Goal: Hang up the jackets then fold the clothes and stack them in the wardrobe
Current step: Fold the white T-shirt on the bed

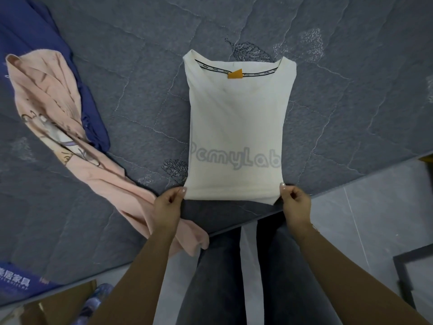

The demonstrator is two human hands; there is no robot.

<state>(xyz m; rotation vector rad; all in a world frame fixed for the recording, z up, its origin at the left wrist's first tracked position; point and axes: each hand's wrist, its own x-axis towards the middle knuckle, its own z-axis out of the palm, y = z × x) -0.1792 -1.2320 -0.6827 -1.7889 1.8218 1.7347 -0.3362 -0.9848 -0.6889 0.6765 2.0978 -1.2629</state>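
We see the white T-shirt lying flat on the grey mattress, sides folded in, collar away from us. Our left hand and right hand each pinch a corner of its near hem, fingers curled. A pink garment lies to the left over a blue one.
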